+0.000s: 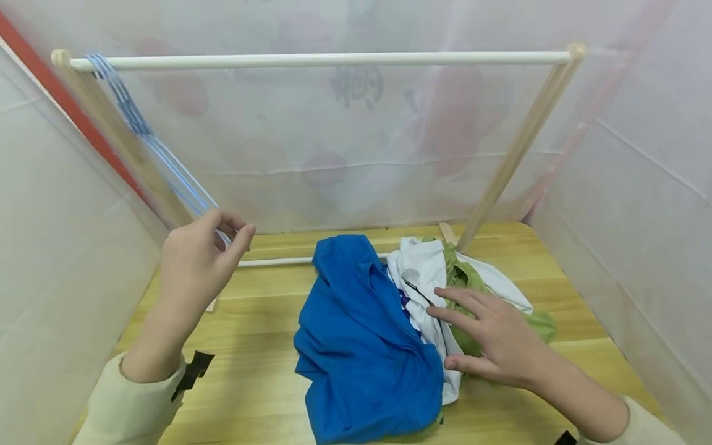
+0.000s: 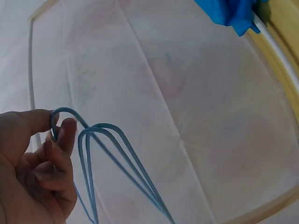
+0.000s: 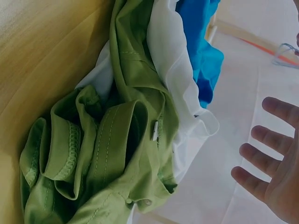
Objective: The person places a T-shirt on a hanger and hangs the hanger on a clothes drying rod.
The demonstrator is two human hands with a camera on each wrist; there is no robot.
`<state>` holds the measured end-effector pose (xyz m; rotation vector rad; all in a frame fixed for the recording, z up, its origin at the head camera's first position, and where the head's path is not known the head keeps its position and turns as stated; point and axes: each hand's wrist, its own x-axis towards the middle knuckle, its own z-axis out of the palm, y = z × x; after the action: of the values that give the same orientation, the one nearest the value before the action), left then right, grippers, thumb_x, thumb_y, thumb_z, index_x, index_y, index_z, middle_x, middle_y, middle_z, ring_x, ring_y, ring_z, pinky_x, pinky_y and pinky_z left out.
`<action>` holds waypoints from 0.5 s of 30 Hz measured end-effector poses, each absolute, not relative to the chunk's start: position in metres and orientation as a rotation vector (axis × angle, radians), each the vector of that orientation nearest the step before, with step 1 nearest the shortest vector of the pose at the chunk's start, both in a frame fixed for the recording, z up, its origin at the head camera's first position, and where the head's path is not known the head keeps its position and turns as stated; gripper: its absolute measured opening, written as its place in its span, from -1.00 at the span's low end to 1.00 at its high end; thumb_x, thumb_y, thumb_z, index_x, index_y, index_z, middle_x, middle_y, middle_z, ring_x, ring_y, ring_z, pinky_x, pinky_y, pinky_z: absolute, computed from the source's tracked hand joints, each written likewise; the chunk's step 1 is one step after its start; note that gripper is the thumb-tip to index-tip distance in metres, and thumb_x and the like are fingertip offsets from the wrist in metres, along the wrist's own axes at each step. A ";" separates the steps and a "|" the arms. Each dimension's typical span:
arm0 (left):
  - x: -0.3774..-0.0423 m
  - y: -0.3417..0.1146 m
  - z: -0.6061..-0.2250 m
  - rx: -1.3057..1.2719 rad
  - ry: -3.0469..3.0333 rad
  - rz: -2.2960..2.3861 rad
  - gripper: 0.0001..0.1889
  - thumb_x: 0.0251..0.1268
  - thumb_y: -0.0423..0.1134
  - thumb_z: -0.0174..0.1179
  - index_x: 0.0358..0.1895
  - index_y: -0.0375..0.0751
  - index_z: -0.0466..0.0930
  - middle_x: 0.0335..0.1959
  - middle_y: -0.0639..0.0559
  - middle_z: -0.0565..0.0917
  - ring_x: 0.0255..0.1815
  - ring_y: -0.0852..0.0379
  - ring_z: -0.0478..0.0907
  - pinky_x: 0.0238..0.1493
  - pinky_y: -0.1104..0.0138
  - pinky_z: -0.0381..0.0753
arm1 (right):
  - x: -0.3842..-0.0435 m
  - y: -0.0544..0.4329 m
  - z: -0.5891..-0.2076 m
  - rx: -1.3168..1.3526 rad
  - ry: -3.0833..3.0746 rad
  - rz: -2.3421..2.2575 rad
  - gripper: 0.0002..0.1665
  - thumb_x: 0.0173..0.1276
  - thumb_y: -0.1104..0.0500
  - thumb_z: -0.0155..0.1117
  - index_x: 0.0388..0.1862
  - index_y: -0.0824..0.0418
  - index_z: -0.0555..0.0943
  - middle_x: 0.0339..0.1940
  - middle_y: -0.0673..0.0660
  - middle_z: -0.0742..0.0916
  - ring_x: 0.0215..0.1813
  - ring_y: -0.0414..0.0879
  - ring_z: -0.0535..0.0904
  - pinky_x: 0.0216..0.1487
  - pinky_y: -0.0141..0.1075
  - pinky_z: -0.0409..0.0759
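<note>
Several light-blue wire hangers point(image 1: 133, 120) hang together at the left end of the white rail. My left hand point(image 1: 197, 253) is at their lower ends. Seen from the left wrist, that hand point(image 2: 39, 163) pinches the rounded corner of one blue hanger point(image 2: 65, 110), while the other hanger corners point(image 2: 105, 128) stand apart from the fingers. My right hand point(image 1: 495, 337) is spread over the clothes pile, fingers apart and holding nothing. In the pile lie a blue garment point(image 1: 361, 346), a white garment point(image 1: 425, 266) and a green garment point(image 1: 467, 343), crumpled against each other.
A wooden rack has a white top rail point(image 1: 334, 60), a right post point(image 1: 517, 148) and a low white bar point(image 1: 275, 262) behind the clothes. It stands on a wood-grain table point(image 1: 250, 358). Pale sheeting point(image 1: 639, 204) closes in the back and sides.
</note>
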<state>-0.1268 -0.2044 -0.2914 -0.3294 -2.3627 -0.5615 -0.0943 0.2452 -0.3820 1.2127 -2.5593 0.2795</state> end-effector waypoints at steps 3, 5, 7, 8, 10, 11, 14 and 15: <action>-0.124 -0.207 -0.292 -0.337 -2.319 -0.740 -0.85 0.33 -0.24 0.30 -0.15 -0.23 0.62 -0.50 0.07 0.65 -0.66 0.28 0.45 -0.63 0.56 0.34 | -0.094 0.244 -0.383 1.218 -2.566 0.302 -0.20 0.23 -0.43 0.25 0.42 -0.20 0.45 0.47 0.05 0.45 0.38 0.06 0.45 0.15 0.13 0.55; -0.122 -0.208 -0.293 -0.364 -2.273 -0.829 -0.82 0.31 -0.30 0.30 -0.10 -0.27 0.60 -0.48 0.07 0.63 -0.64 0.33 0.44 -0.60 0.60 0.37 | -0.095 0.243 -0.383 1.223 -2.558 0.317 -0.21 0.23 -0.39 0.28 0.41 -0.19 0.45 0.48 0.05 0.45 0.38 0.05 0.46 0.14 0.12 0.56; -0.119 -0.209 -0.293 -0.380 -2.232 -0.913 -0.82 0.30 -0.35 0.30 -0.08 -0.29 0.60 -0.44 0.07 0.63 -0.60 0.37 0.45 -0.56 0.62 0.41 | -0.096 0.242 -0.384 1.229 -2.552 0.327 -0.22 0.23 -0.37 0.30 0.41 -0.18 0.46 0.47 0.06 0.46 0.37 0.05 0.47 0.13 0.11 0.57; -0.117 -0.209 -0.293 -0.384 -2.213 -0.949 -0.82 0.30 -0.37 0.29 -0.08 -0.30 0.60 -0.41 0.07 0.63 -0.58 0.38 0.46 -0.54 0.62 0.43 | -0.096 0.242 -0.384 1.232 -2.551 0.328 -0.23 0.25 -0.37 0.28 0.40 -0.18 0.47 0.46 0.06 0.46 0.37 0.04 0.47 0.12 0.10 0.57; -0.115 -0.208 -0.292 -0.384 -2.176 -1.012 -0.80 0.29 -0.41 0.27 -0.05 -0.33 0.59 -0.38 0.07 0.63 -0.52 0.37 0.48 -0.53 0.63 0.44 | -0.098 0.240 -0.385 1.240 -2.545 0.329 -0.25 0.27 -0.38 0.25 0.40 -0.18 0.47 0.45 0.07 0.47 0.36 0.04 0.47 0.11 0.09 0.57; -0.114 -0.208 -0.292 -0.383 -2.160 -1.046 -0.79 0.30 -0.43 0.25 -0.03 -0.34 0.58 -0.38 0.07 0.62 -0.50 0.36 0.49 -0.54 0.63 0.44 | -0.098 0.240 -0.386 1.243 -2.544 0.329 -0.26 0.29 -0.40 0.22 0.39 -0.17 0.48 0.45 0.08 0.48 0.36 0.04 0.47 0.11 0.09 0.57; -0.112 -0.206 -0.290 -0.396 -2.099 -1.169 -0.77 0.34 -0.48 0.17 0.04 -0.41 0.52 -0.37 0.07 0.58 -0.50 0.30 0.50 -0.63 0.57 0.47 | -0.099 0.239 -0.386 1.243 -2.547 0.326 -0.27 0.32 -0.42 0.16 0.39 -0.17 0.48 0.44 0.09 0.49 0.36 0.04 0.47 0.12 0.09 0.57; -0.112 -0.205 -0.290 -0.406 -2.071 -1.216 -0.75 0.36 -0.49 0.14 0.06 -0.44 0.50 -0.37 0.06 0.55 -0.51 0.28 0.49 -0.67 0.55 0.47 | -0.100 0.238 -0.387 1.241 -2.549 0.326 -0.27 0.32 -0.42 0.17 0.39 -0.17 0.48 0.44 0.09 0.49 0.36 0.04 0.47 0.12 0.09 0.57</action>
<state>-0.1120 -0.2054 -0.2895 -0.4056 -2.0707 -1.2158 -0.0996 0.2384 -0.3868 1.2405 -2.5487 0.3263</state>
